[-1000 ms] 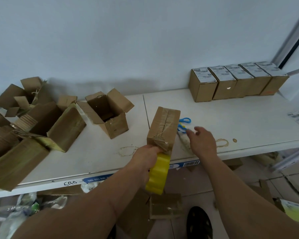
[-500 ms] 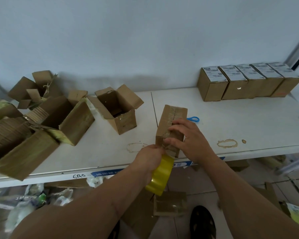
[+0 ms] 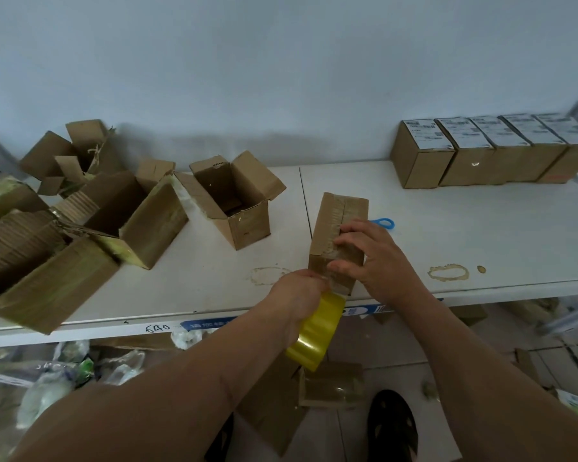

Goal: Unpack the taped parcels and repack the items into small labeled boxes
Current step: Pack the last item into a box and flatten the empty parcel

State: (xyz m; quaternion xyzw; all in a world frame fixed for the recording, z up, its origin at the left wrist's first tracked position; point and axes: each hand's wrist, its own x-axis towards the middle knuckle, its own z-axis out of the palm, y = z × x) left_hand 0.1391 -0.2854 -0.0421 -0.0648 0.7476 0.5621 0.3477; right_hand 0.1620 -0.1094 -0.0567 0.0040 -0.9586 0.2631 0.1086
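The left hand (image 3: 296, 296) holds the yellow tape roll (image 3: 316, 331), and the right hand (image 3: 376, 258) presses flat fingers on the small box (image 3: 339, 225)

Bare arms, no sleeves in sight

Both forearms come up from the bottom edge uncovered, left hand (image 3: 297, 295) and right hand (image 3: 377, 261) without gloves, rings or a watch that can be made out. Below the right forearm, there's a dark shoe (image 3: 392, 428) with small pale specks on its upper.
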